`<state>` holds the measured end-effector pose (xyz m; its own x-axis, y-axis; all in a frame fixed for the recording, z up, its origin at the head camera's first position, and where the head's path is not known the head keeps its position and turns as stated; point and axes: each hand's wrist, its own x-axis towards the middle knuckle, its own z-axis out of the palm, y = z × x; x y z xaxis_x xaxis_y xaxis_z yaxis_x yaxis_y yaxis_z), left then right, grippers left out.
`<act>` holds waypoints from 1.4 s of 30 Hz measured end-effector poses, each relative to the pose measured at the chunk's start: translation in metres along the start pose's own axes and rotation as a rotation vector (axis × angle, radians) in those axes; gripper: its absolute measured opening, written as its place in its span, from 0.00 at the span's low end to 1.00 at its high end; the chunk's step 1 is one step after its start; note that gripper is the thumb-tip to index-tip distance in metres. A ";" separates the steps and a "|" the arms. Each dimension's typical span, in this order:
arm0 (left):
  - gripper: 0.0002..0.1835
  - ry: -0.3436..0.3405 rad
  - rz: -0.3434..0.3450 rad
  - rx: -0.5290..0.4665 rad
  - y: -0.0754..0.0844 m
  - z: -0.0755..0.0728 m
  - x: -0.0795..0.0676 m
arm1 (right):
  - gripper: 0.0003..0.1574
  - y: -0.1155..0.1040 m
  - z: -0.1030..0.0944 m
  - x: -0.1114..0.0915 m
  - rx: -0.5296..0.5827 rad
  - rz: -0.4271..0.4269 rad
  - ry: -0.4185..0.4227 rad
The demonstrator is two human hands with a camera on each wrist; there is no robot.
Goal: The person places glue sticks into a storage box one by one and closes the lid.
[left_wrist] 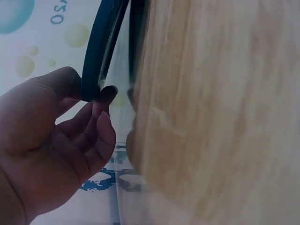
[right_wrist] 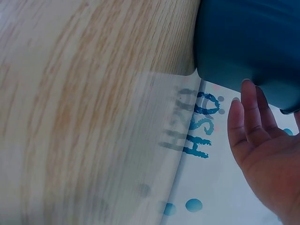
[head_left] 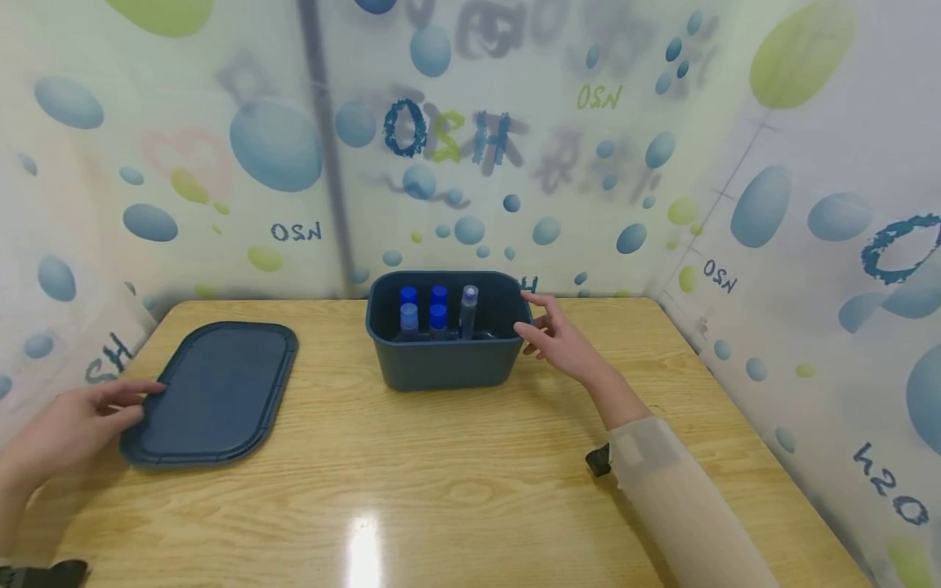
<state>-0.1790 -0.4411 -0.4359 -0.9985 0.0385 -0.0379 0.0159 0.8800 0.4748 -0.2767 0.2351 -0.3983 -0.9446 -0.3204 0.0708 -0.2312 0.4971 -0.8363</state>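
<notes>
My left hand (head_left: 81,425) pinches the near left edge of a dark blue lid (head_left: 213,392), as the left wrist view shows the lid's rim (left_wrist: 93,56) between thumb and fingers. That edge is raised off the table. My right hand (head_left: 562,335) is at the right end of a dark blue plastic box (head_left: 448,365), with its fingers nearly straight against or close to the wall. In the right wrist view, the fingertips are near the box's side (right_wrist: 248,42). Several tubes with blue caps (head_left: 439,314) stand upright inside the box, along with a clear-topped tube (head_left: 468,312).
The wooden table (head_left: 441,490) carries the box near its back edge and the lid at the left. Patterned curtains (head_left: 515,188) enclose the back and both sides. A black wrist device (head_left: 599,460) is at the right sleeve.
</notes>
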 end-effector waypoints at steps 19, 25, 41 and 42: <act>0.33 0.051 0.041 -0.184 0.044 -0.011 -0.003 | 0.43 0.001 0.001 0.001 0.011 0.011 -0.005; 0.35 0.090 0.047 -0.169 0.064 -0.015 0.004 | 0.43 0.000 0.001 0.002 0.015 0.012 -0.008; 0.31 0.143 0.114 -0.128 0.134 -0.029 0.032 | 0.42 0.001 -0.001 0.002 0.029 0.001 -0.007; 0.31 0.152 0.117 -0.128 0.139 -0.028 0.034 | 0.42 0.001 -0.001 0.002 0.031 0.000 -0.006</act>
<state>-0.2123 -0.3311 -0.3465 -0.9868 0.0562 0.1519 0.1346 0.8061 0.5762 -0.2787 0.2360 -0.3988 -0.9432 -0.3253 0.0674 -0.2237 0.4718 -0.8529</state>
